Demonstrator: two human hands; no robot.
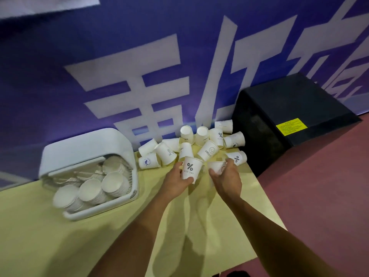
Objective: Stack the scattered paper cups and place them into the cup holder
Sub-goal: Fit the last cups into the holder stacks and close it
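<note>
- Left hand (176,181) clamped around an upright paper cup (190,170); print reads "%" over "NICE DAY".
- Right hand (226,179) closed on a second cup (216,166), tilted, mouth toward the first; its mark is partly covered by the fingers and unreadable.
- Both held cups sit at about 6 o'clock of the loose cup pile (191,145), just above the yellow worktop (60,236).
- Pile: cups lying on their sides or tipped, touching one another. Readable: "HELLO" with a smiley on one cup (207,150); "%" on two others at 1 and 4 o'clock of the pile. Remaining prints too small or blurred.
- Cup holder (87,172), white, at 9 o'clock of the pile, already carrying several stacks of cups, mouths toward camera; far stacks partly hidden under its hood.
- Black box (289,116) at 3 o'clock of the pile, yellow label (291,126) with illegible text.
- Purple banner (99,56) behind, large white characters cut off by the frame.
</note>
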